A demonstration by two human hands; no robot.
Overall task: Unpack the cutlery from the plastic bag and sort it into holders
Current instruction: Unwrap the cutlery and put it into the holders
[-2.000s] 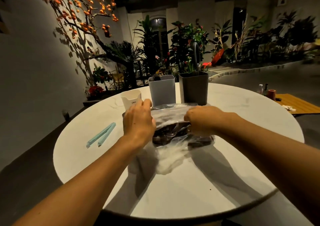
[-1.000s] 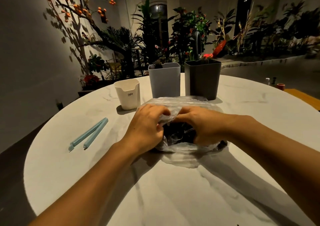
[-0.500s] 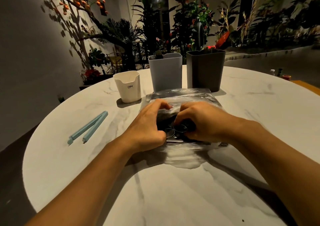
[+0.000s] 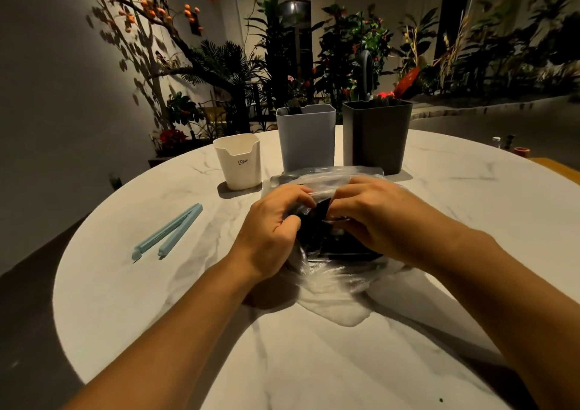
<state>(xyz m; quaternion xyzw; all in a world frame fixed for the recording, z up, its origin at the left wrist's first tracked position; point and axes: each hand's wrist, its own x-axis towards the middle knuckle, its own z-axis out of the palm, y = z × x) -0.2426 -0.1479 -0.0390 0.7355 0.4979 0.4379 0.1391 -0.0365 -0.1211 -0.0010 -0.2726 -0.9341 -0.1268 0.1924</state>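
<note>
Gripping the plastic bag (image 4: 332,281), both hands (image 4: 317,221) pinch its mouth.

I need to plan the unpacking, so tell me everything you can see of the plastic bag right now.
The plastic bag is clear, thin, crinkled film, lying on the white marble-look table in front of the grey-blue holder and dark grey holder. Dark cutlery shows through it, mostly hidden. The left hand and right hand both pinch the film at its mouth, pulling it apart. A loose flap trails toward the camera.
</note>
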